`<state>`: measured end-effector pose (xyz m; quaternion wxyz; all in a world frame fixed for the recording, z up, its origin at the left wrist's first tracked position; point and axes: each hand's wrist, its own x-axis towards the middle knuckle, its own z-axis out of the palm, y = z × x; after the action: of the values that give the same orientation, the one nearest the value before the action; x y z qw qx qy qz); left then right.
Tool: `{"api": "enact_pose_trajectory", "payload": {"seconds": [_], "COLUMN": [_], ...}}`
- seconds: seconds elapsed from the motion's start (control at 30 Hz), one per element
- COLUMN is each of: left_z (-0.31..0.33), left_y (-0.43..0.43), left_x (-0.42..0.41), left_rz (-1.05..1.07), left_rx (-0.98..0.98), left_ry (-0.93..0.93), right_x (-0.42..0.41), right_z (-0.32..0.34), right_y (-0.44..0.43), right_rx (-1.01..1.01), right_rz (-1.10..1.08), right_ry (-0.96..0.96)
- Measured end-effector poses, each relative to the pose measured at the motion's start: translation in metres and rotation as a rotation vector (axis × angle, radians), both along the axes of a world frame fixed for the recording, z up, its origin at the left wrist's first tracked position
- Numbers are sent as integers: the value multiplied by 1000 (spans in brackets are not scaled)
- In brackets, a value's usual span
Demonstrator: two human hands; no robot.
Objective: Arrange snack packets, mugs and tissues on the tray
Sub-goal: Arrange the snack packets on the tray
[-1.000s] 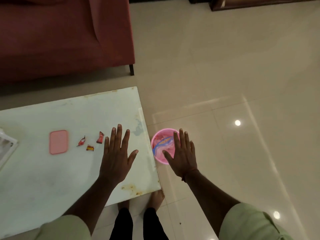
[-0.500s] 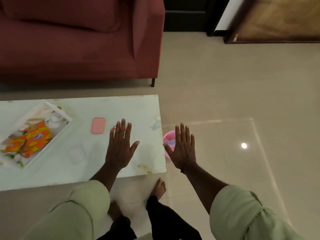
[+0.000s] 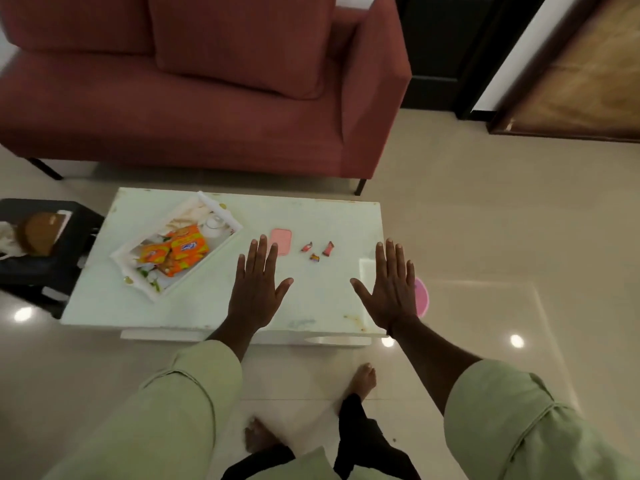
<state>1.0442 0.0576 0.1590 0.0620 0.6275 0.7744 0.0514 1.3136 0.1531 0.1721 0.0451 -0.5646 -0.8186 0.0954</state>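
Observation:
A white tray (image 3: 221, 244) lies tilted on the left half of the white table (image 3: 194, 306). In it are orange snack packets (image 3: 176, 252), a white mug (image 3: 215, 226) at its far corner and pale tissues (image 3: 180, 221) beside the mug. My left hand (image 3: 258, 289) hovers flat over the table's middle, fingers spread, holding nothing. My right hand (image 3: 389, 289) is spread the same way over the table's right edge, also holding nothing. Both hands are well to the right of the tray.
A pink flat case (image 3: 281, 240) and three small wrapped candies (image 3: 317, 251) lie between my hands. A pink bowl (image 3: 423, 299) sits on the floor by the table's right edge. A red sofa (image 3: 207, 98) stands behind; a black stool (image 3: 45, 251) with a brown object is at left.
The view has pulled back and swung left, so the whole table and tray now show. Both hands stay flat and spread; the right hand now sits over the table edge rather than the bowl.

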Motion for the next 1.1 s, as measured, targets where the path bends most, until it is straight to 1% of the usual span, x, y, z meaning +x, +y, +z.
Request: {"api": "enact_pose_trajectory", "payload": {"seconds": [0.13,0.27,0.37,0.53,0.8,1.0,1.1], "left_z": [6,12,17,16,-2,-9,-16], "left_y": [-51,-85,-98,-113,-99,-67,-51], "left_x": [-51,-96,-128,-189,-297,-359,-385], "left_rz": [37,116,158,243,283,268,221], "left_rx": [2,12,46,38,-23,-94,-124], "left_ry": [5,-9,-13,-18,-49,-80,-99], "right_x": [-53,-108,-148,-227,-347,-402,-426], "right_z": [6,8,10,5,-18,-25,-29], "right_y": [-42,-66,-71,-70,-49,-31,-25], "right_rx": [25,18,19,10,-53,-89,-120], "right_rz": [35,93,146,245,284,307,302], "right_ry": [43,26,21,16,39,11,2]}}
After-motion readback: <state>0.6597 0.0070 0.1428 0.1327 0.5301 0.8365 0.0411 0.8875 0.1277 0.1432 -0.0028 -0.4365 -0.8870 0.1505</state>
